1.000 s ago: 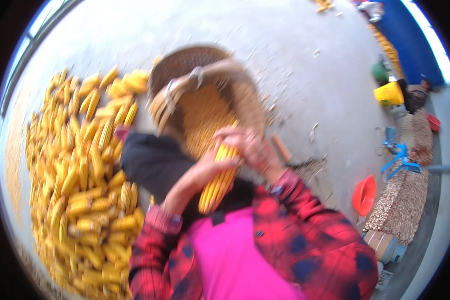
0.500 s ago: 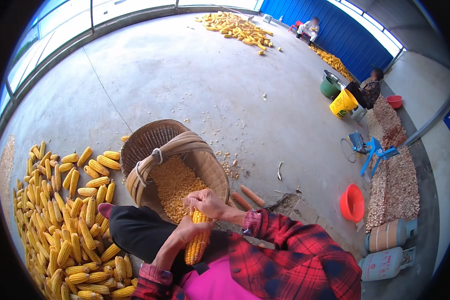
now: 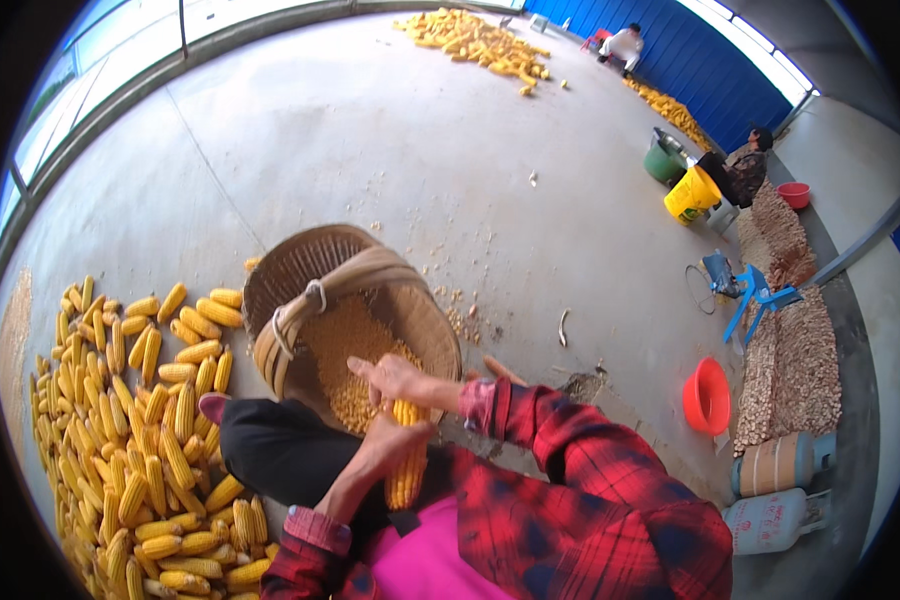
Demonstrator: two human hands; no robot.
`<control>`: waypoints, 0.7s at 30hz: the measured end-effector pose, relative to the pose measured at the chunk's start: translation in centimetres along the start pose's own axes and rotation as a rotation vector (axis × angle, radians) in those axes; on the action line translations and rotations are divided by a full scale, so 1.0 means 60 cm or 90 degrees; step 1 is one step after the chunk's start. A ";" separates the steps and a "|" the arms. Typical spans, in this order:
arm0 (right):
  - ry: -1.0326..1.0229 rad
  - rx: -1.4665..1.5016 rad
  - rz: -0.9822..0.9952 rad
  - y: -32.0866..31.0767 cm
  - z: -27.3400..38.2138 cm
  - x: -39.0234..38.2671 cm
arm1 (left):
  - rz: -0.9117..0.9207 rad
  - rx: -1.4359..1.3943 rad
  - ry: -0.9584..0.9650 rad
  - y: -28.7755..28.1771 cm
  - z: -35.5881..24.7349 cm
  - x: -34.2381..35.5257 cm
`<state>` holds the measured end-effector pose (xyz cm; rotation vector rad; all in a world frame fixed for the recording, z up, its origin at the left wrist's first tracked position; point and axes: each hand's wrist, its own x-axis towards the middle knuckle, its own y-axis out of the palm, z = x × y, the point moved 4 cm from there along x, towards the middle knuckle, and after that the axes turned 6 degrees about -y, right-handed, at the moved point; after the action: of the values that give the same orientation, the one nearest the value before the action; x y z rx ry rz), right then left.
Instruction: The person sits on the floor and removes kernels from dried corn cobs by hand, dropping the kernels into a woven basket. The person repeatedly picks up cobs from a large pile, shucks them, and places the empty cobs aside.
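An ear of corn (image 3: 406, 478) with yellow kernels stands slanted above my lap, at the near edge of a woven basket (image 3: 432, 345). Closed around its middle is my left hand (image 3: 388, 446). My right hand (image 3: 398, 382) grips the ear's upper end, its forefinger and thumb reaching out to the left over the basket. Loose corn kernels (image 3: 342, 345) cover the basket's bottom. The basket has a thick bent handle tied with pale cord. My hands hide part of the ear's top.
A big heap of corn ears (image 3: 135, 450) lies on the left. On the right are a red basin (image 3: 706, 396), a blue stool (image 3: 760, 292), gas cylinders (image 3: 775, 520) and a strip of bare cobs (image 3: 790, 370). Two people sit far back, near a yellow bucket (image 3: 690, 195) and another corn pile (image 3: 475, 42).
My right hand has shifted slightly left and down, its forefinger now stretched out. The ear and my left hand are a little lower and further right. The view has tilted slightly.
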<state>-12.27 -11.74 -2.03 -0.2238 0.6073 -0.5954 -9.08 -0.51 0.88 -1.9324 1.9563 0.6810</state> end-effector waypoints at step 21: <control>-0.230 0.389 0.121 -0.015 0.052 -0.074 | 0.144 -0.202 -0.048 -0.020 0.002 -0.034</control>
<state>-13.75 -9.82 2.90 0.2954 0.0774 -0.5154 -7.80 1.27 1.73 -1.8331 2.1461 1.1712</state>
